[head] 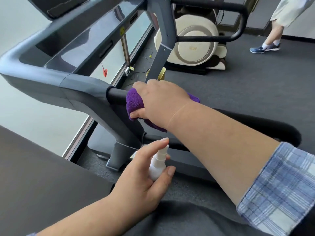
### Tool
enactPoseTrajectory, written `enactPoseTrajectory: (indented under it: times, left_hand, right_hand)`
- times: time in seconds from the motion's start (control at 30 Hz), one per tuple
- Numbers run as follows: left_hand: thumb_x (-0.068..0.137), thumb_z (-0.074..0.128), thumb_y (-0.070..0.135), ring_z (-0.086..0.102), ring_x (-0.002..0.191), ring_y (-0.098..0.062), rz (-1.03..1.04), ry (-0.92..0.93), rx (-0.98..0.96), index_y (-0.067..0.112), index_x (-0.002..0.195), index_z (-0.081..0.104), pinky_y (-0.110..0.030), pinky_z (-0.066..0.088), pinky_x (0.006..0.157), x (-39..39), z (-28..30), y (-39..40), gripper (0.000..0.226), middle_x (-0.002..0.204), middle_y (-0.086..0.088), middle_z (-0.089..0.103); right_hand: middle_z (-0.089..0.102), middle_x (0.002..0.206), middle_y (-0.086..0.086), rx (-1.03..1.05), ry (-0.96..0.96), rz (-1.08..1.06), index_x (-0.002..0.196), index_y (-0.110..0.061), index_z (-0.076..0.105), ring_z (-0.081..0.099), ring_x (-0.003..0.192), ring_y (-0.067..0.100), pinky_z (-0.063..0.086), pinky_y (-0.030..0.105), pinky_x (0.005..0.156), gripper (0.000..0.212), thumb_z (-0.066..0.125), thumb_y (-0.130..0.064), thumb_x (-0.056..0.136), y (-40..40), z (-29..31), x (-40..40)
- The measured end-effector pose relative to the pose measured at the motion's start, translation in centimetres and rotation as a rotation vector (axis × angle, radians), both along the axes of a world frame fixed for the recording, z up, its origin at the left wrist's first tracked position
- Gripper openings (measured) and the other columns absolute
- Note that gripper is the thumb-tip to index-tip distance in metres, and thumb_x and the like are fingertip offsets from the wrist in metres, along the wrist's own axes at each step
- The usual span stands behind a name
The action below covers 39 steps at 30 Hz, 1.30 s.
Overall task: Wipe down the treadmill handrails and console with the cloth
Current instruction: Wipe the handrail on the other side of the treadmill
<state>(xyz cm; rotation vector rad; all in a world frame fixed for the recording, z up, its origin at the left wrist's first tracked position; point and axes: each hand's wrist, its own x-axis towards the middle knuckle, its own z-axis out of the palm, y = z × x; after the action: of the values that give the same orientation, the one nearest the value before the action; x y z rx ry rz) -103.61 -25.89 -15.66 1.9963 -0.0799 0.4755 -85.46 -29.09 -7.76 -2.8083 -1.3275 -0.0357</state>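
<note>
**gym_newbie:** So what's going on with the hands here?

**wipedown_guy:** The right hand is curling around the purple cloth and pressing it onto the black handrail, right where the foam grip is coming out of the grey treadmill frame. The thumb is tucking under and the fingers are going over the top. The left hand is holding a small white spray bottle lower down, fingers wrapped round the body, index finger reaching up by the nozzle.

**gym_newbie:** How's that cloth going to handle?

**wipedown_guy:** I'm guessing it's microfibre: soft, light, floppy, bunching up easily. Wrapping it round the bar like that is probably the best hold, since the palm is pinning it and a loose corner is hanging out behind the wrist. The rail looks stiff and fixed, so it should be taking pressure fine. The bottle seems light plastic, maybe slick if it's getting wet.

**gym_newbie:** Any brand names or labels?

**wipedown_guy:** Nothing I'm managing to read. There's a yellow sticker up on the window frame and a faint mark on the cream massage chair behind, both too small. The console is only peeking in at the top edge, looking untouched so far.
</note>
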Motion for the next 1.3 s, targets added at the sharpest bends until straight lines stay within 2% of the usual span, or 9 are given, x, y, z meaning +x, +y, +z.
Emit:
enactPoseTrajectory:
  times: [0.17,0.33,0.57,0.77,0.9,1.0,1.07,1.17,1.3]
  left_hand:
    - [0.088,0.061,0.031,0.063,0.104,-0.013,-0.009,-0.003,0.035,0.057,0.136,0.033,-0.024,0.049,0.083,1.1,0.7,-2.6,0.061,0.117,0.023,0.053]
    - [0.089,0.060,0.029,0.063,0.105,-0.014,-0.040,-0.041,0.055,0.053,0.137,0.033,-0.034,0.052,0.080,2.4,1.5,-6.0,0.060,0.120,0.023,0.051]
    - [0.087,0.061,0.034,0.059,0.078,0.000,-0.045,-0.008,0.025,0.056,0.134,0.035,-0.023,0.049,0.068,4.3,1.7,-12.0,0.058,0.113,0.014,0.058]
    - [0.089,0.060,0.048,0.057,0.071,0.002,-0.068,0.026,-0.024,0.053,0.134,0.037,-0.023,0.048,0.065,5.5,1.4,-17.3,0.050,0.112,0.009,0.059]
    - [0.088,0.061,0.037,0.056,0.068,0.005,-0.058,0.045,-0.007,0.056,0.133,0.036,-0.018,0.047,0.062,5.7,1.4,-20.0,0.055,0.110,0.011,0.058]
    - [0.090,0.060,0.043,0.056,0.068,0.005,-0.024,0.055,0.030,0.058,0.133,0.034,-0.017,0.047,0.062,5.7,1.5,-21.2,0.052,0.109,0.012,0.058]
    - [0.089,0.060,0.036,0.057,0.071,0.001,0.007,0.056,0.051,0.059,0.133,0.034,-0.015,0.047,0.064,5.4,1.5,-21.9,0.056,0.109,0.012,0.059]
    - [0.088,0.059,0.031,0.061,0.083,-0.007,0.035,0.059,0.114,0.058,0.133,0.033,-0.012,0.046,0.071,4.8,1.6,-22.5,0.059,0.107,0.014,0.058]
    - [0.088,0.059,0.032,0.062,0.086,-0.012,0.083,0.078,0.159,0.059,0.134,0.032,-0.014,0.046,0.075,4.0,1.5,-22.8,0.060,0.105,0.012,0.059]
  right_hand:
    - [0.044,0.094,0.000,0.014,-0.004,-0.007,0.122,-0.028,0.046,0.058,0.099,0.030,0.044,0.040,0.071,0.066,0.059,-0.076,0.078,-4.3,-0.2,0.6]
    - [0.056,0.109,0.003,0.012,0.052,-0.027,0.131,-0.032,0.045,0.057,0.103,0.030,0.052,0.044,0.080,0.068,0.060,-0.074,0.080,-9.3,0.0,1.4]
    - [0.059,0.110,0.000,0.058,0.050,-0.048,0.129,-0.029,0.047,0.060,0.101,0.027,0.053,0.041,0.078,0.072,0.068,-0.070,0.075,-17.6,-0.1,2.5]
    - [0.060,0.113,-0.002,0.149,0.014,-0.060,0.134,-0.030,0.044,0.060,0.103,0.025,0.050,0.039,0.083,0.079,0.067,-0.073,0.071,-24.9,-1.1,3.6]
    - [0.062,0.114,-0.003,0.354,0.025,-0.096,0.136,-0.032,0.046,0.059,0.103,0.024,0.046,0.038,0.086,0.085,0.065,-0.077,0.067,-29.1,-2.6,3.9]
    - [0.065,0.116,0.000,0.615,0.023,-0.096,0.136,-0.025,0.053,0.060,0.104,0.024,0.045,0.037,0.089,0.086,0.064,-0.074,0.067,-31.4,-5.4,4.2]
    - [0.065,0.121,0.004,0.775,0.026,-0.093,0.138,-0.018,0.053,0.057,0.108,0.022,0.042,0.032,0.095,0.087,0.067,-0.070,0.070,-32.4,-7.4,4.2]
    - [0.059,0.129,0.010,0.960,0.068,-0.075,0.141,-0.009,0.048,0.051,0.119,0.020,0.033,0.020,0.105,0.089,0.071,-0.062,0.074,-33.7,-10.0,4.2]
    - [0.052,0.133,0.017,1.009,0.108,-0.096,0.145,-0.008,0.033,0.045,0.123,0.023,0.024,0.012,0.111,0.095,0.075,-0.055,0.074,-34.9,-13.1,4.2]
